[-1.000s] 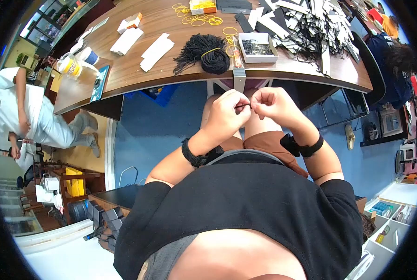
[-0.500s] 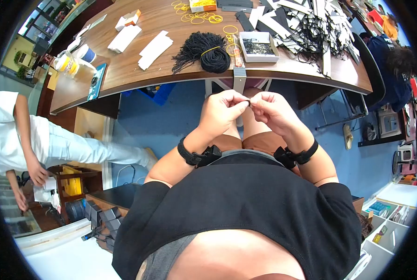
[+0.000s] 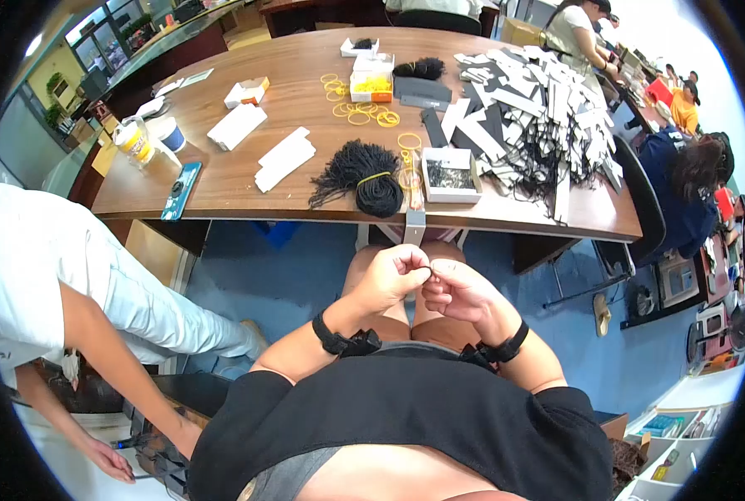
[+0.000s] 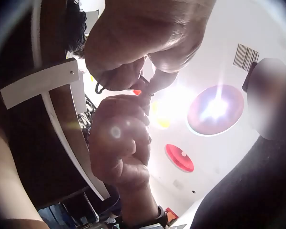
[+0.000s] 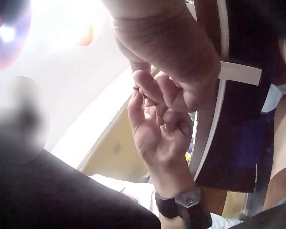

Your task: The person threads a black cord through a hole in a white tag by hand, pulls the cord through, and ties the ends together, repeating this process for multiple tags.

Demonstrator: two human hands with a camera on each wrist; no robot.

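Observation:
Both hands meet over the lap, just in front of the table edge. The left hand (image 3: 386,280) pinches a short piece of thin black cord (image 4: 99,88) between thumb and forefinger. Facing it, the right hand (image 3: 462,292) pinches the same cord, its fingertips right up against the left ones. In the left wrist view a small loop of the cord sticks out beside the left fingers. The right wrist view shows a dark bit of it at the fingertips; the rest is hidden in the fingers. A bundle of black cords (image 3: 378,190) tied with a yellow band lies nearby on the table.
On the table (image 3: 247,188) stand a white box (image 3: 453,199) of small black pieces and a heap of white and black strips (image 3: 506,125) with cords. A metal bracket (image 3: 415,227) juts from the edge. A person in white (image 3: 47,275) leans in at left.
The view has tilted up, showing more of the table. The hands keep pinching the cord with fingertips together. The person at left has come closer and bent down.

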